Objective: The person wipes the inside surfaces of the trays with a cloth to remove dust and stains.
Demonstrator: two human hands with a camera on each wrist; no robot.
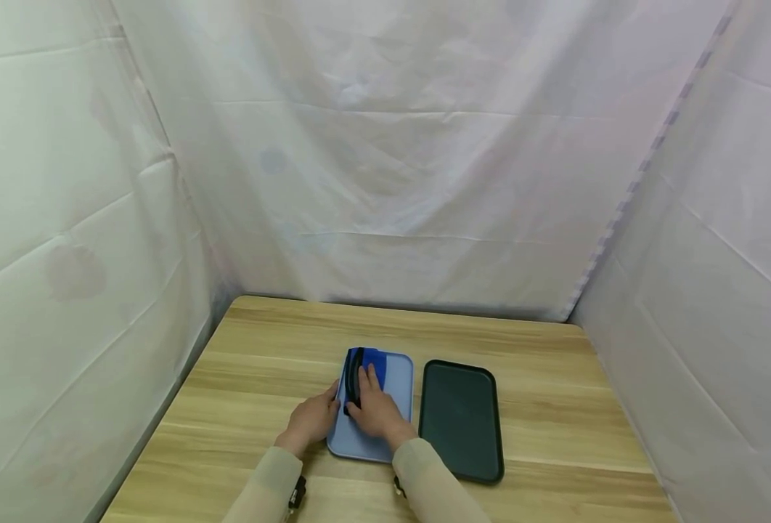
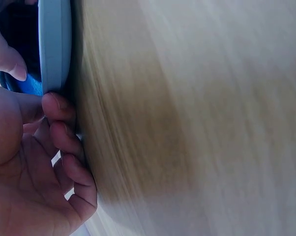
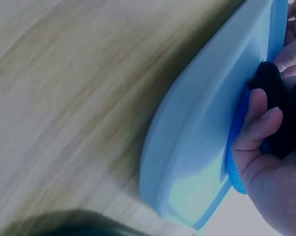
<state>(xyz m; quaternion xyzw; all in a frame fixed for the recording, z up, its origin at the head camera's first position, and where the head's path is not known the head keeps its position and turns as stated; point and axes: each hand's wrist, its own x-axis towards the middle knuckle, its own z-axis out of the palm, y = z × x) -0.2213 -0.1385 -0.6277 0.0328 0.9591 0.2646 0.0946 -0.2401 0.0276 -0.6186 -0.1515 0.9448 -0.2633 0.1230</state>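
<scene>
- Right grip (image 1: 377,410): two fingers extended along a black-and-blue item (image 1: 352,376), the others bent; I see no firm clasp.
- Left grip (image 1: 313,419): fingers bent at the left rim of the light blue tray (image 1: 399,376); thumb contact is obscured, so I cannot tell whether it pinches anything.
- Item position: on the light blue tray, toward its far left part.
- Handling, in my judgement: light, soft, pliable, hardly fragile. Its blue face looks textured like cloth and should not slip from fingers; I would pinch the thicker black edge and support the blue part.
- Surroundings: I note a dark green tray (image 1: 460,421) just beside, both on the wood-grain bench (image 1: 562,407); pale sheeting (image 1: 385,167) hangs behind.
</scene>
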